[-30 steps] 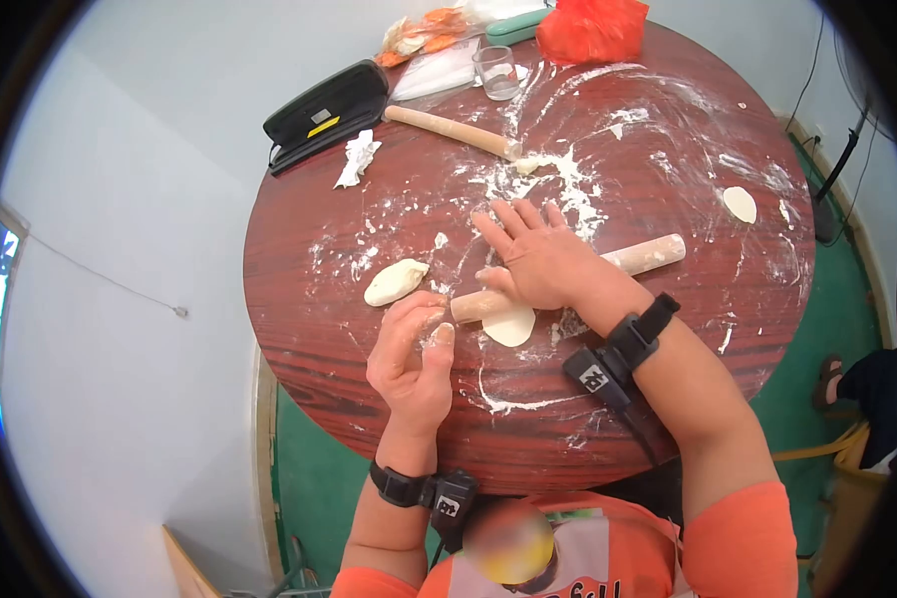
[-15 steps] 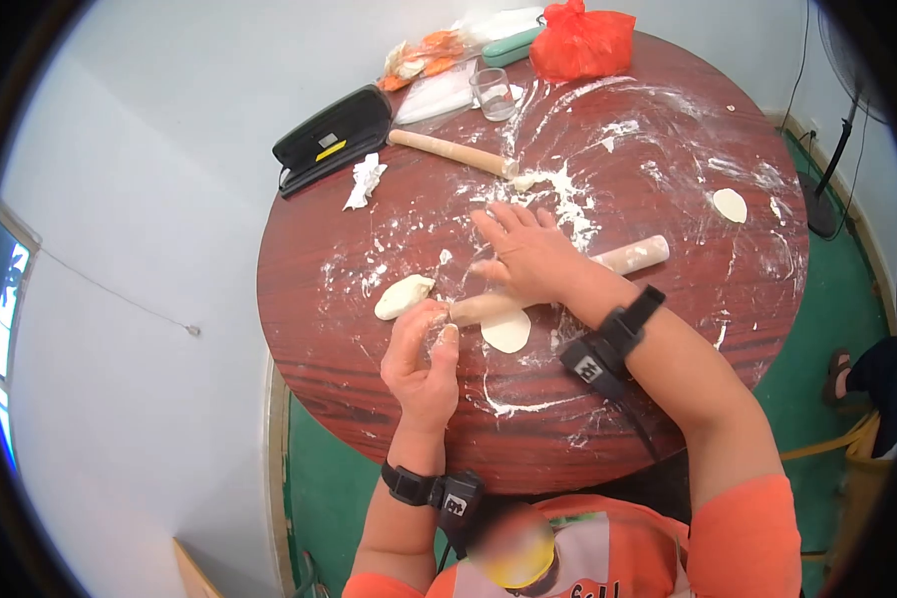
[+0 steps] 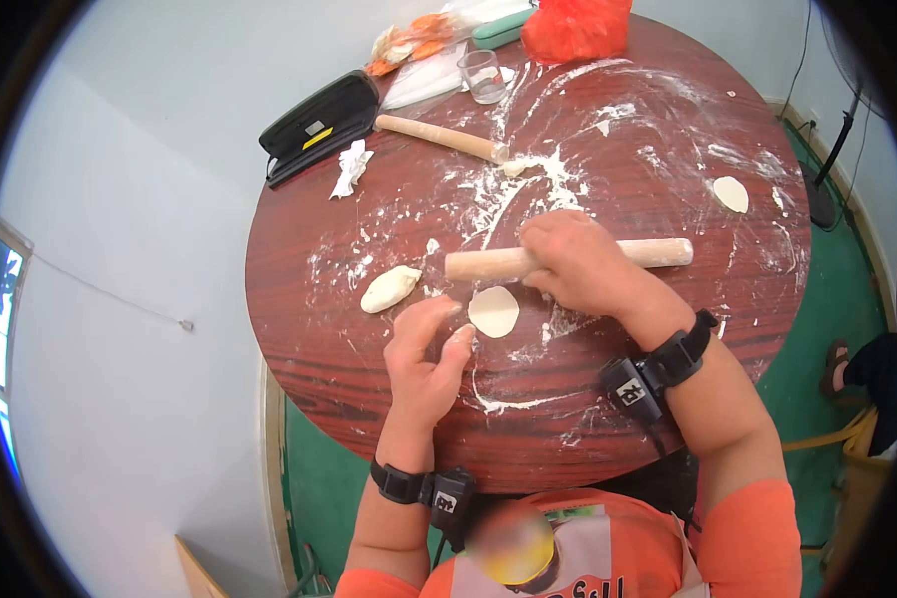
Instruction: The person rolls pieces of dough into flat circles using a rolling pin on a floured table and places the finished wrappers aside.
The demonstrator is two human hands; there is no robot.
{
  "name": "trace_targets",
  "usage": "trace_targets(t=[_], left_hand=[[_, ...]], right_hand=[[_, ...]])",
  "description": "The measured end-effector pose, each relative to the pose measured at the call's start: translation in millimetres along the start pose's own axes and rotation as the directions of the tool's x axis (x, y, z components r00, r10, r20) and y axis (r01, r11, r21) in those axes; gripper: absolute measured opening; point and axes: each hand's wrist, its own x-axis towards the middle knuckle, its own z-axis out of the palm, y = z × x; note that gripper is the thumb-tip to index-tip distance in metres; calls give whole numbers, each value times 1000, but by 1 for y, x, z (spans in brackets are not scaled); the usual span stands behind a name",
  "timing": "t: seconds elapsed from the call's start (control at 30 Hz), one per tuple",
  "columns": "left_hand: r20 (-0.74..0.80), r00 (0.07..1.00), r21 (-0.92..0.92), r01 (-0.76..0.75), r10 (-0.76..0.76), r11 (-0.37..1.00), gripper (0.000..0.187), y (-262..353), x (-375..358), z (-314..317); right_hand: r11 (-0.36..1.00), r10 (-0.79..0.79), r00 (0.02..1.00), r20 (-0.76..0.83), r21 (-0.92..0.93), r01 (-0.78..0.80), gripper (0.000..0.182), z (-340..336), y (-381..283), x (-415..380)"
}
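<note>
My right hand point(image 3: 576, 264) is wrapped round the middle of a wooden rolling pin point(image 3: 478, 264), which lies crosswise above a small flattened dough round point(image 3: 494, 313). Thumb and fingers apart, my left hand point(image 3: 421, 364) is at the left edge of that round, fingertips close beside it. An oval lump of dough point(image 3: 391, 289) sits just beyond my left fingers. Far to the right, another flat dough round point(image 3: 731, 194) lies on the floured table point(image 3: 349, 349).
A second rolling pin point(image 3: 439, 138) lies toward the back, near an open black case point(image 3: 319, 125) and crumpled white tissue point(image 3: 351, 169). A glass point(image 3: 482, 78) and a red plastic bag point(image 3: 576, 32) stand at the far edge. At the right are a fan stand point(image 3: 837, 140) and a person's foot point(image 3: 835, 367).
My right hand has gone from flat-palmed on the rolling pin to gripping it, and the pin has moved up off the dough round. My left fingers have shifted toward the round's edge.
</note>
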Motion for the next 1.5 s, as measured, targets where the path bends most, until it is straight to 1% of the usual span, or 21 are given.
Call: trace_targets(t=[0.07,0.1,0.17,0.27,0.4,0.47,0.5,0.57,0.7,0.77,0.87,0.97,1.0,1.07,1.1,1.17,1.2,1.27,1.3,1.37,1.5], left_hand=[[175,984,177,-3,-29,984,29,2,2,2],[177,984,179,-4,-29,984,29,2,1,3],[251,968,346,-86,-4,934,33,-1,0,5],[325,945,416,-109,-35,903,33,1,0,5],[324,946,418,-139,-5,898,29,5,2,5],[361,932,290,-114,1,950,25,7,3,2],[362,932,290,-114,1,950,25,9,3,1],[295,955,162,-56,6,985,21,13,3,1],[326,945,169,-79,19,982,23,11,5,2],[404,911,247,-197,84,949,25,17,7,6],[465,882,323,-254,81,912,27,18,6,5],[504,863,359,-226,16,905,26,17,3,2],[504,864,357,-224,15,907,26,16,1,2],[410,911,295,-98,-34,950,26,13,-1,1],[408,912,295,-96,-35,951,26,14,0,0],[310,949,261,-29,-55,965,25,18,3,-2],[310,949,261,-29,-56,965,25,18,4,-2],[407,911,259,-188,69,947,25,18,6,-2],[408,910,258,-187,69,948,25,18,6,-2],[526,847,322,-283,78,903,26,19,4,0],[537,843,405,-297,38,865,26,21,1,3]], right_hand=[[999,48,998,-43,-2,-48,20,-4,5,-4],[999,48,998,-44,0,-48,20,-5,5,-4],[996,87,995,-53,-12,-88,21,-7,4,-4],[995,99,994,-45,-21,-100,21,-6,4,-5],[994,111,993,-37,-4,-111,22,-6,5,-6],[992,122,992,-33,-15,-123,22,-7,5,-6],[992,123,992,-33,-15,-124,22,-8,5,-6],[993,120,992,-29,-4,-120,21,-9,4,-6],[995,92,993,-78,31,-90,23,-4,5,-8],[995,101,994,-42,23,-100,23,-5,5,-7],[995,96,994,-55,21,-95,23,-5,4,-8],[990,142,989,49,-26,-141,22,-9,1,-6],[990,143,988,51,-28,-142,22,-8,2,-6],[990,140,989,51,-12,-139,22,-6,3,-6],[990,138,989,53,-13,-137,22,-7,2,-6],[991,133,990,54,-27,-131,21,-8,1,-6],[991,133,990,55,-27,-131,21,-8,1,-6],[992,128,991,48,-26,-127,21,-7,2,-7],[991,129,990,49,-26,-128,21,-7,2,-7],[991,133,990,45,-28,-132,21,-6,3,-7],[992,122,992,36,-21,-121,22,-9,-1,-7]])
